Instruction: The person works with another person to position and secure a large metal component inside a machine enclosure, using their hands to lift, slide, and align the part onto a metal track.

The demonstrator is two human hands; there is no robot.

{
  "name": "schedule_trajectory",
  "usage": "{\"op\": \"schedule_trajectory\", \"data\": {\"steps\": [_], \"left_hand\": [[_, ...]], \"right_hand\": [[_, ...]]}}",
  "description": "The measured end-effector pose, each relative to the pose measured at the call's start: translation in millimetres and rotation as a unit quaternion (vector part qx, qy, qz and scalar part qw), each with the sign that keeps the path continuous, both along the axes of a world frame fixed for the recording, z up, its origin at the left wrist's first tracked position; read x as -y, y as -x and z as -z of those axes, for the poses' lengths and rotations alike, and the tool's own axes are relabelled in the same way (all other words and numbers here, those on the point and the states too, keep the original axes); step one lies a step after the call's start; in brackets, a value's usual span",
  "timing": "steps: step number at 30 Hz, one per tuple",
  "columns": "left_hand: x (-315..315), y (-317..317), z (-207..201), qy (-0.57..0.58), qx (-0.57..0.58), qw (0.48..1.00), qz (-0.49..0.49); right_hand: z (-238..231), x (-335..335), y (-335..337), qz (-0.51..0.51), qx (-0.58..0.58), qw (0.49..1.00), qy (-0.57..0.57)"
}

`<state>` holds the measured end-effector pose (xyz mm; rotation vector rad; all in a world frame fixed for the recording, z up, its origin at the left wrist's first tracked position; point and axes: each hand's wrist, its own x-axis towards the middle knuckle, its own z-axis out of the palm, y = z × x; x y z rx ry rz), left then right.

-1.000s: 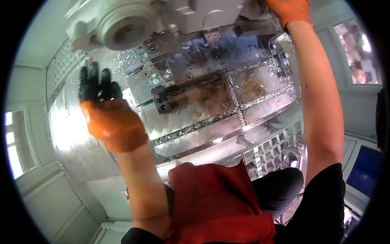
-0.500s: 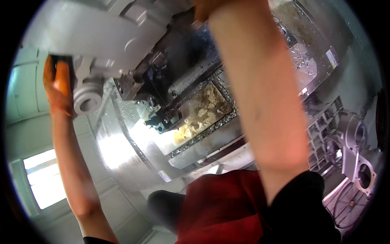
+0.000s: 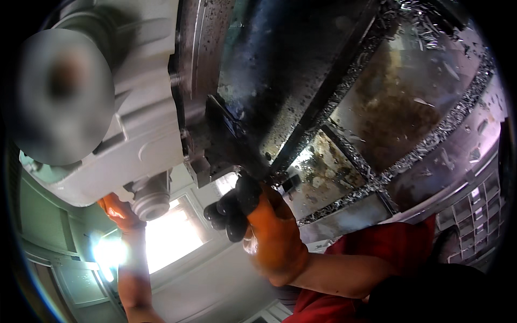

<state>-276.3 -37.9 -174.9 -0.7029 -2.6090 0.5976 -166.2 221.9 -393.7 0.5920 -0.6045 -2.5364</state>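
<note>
A large grey metal casting [image 3: 148, 132] fills the upper left, with a wide round boss [image 3: 64, 102] close to the camera and a smaller ringed boss [image 3: 151, 200] at its lower edge. My left hand [image 3: 119, 212], in an orange glove, is at that edge beside the small boss; its fingers curl onto the casting and are partly hidden. My right hand [image 3: 272, 229], in an orange glove with black fingers, is closed just below the corner of a dark metal fixture [image 3: 229, 142]. What its fingers hold, if anything, cannot be made out.
Metal chips line the ledges of the wet, stained machine bed [image 3: 409, 107] on the right. A grid-like rack [image 3: 474, 215] stands at the far right. Behind my hands are a bright window [image 3: 172, 237] and pale green wall panels [image 3: 48, 210].
The view has swung, and the casting appears larger and closer. My right hand has come down from the top to the fixture's lower corner. My left hand stays by the casting's small boss.
</note>
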Motion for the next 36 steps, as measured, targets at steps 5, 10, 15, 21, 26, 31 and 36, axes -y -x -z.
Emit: {"op": "schedule_trajectory", "data": {"steps": [5,10,15,21,26,31,36], "left_hand": [[-12.2,-9.7,-1.2,0.189,-0.005,0.981,0.047],[-22.0,-6.6,-1.2,0.147,0.015,0.989,0.018],[-17.1,-5.5,0.3,0.108,0.034,0.993,0.034],[48.8,-7.4,-14.7,0.058,-0.052,0.997,0.028],[24.5,2.0,-9.8,0.043,-0.004,0.999,0.032],[3.9,-3.0,-12.1,0.072,0.016,0.994,0.082],[-37.2,5.7,8.8,0.304,0.036,0.932,0.192]], "right_hand": [[0.1,5.0,12.6,-0.024,-0.005,0.996,-0.086],[12.1,41.6,14.2,0.14,-0.017,0.868,-0.476],[16.8,31.4,21.0,0.134,-0.145,0.698,-0.689],[1.5,39.5,0.9,0.104,-0.149,0.679,-0.711],[8.7,43.7,-24.1,0.049,-0.158,0.812,-0.56],[26.4,45.3,-54.4,0.165,-0.182,0.795,-0.555],[26.0,39.8,-66.9,0.084,-0.165,0.92,-0.346]]}}
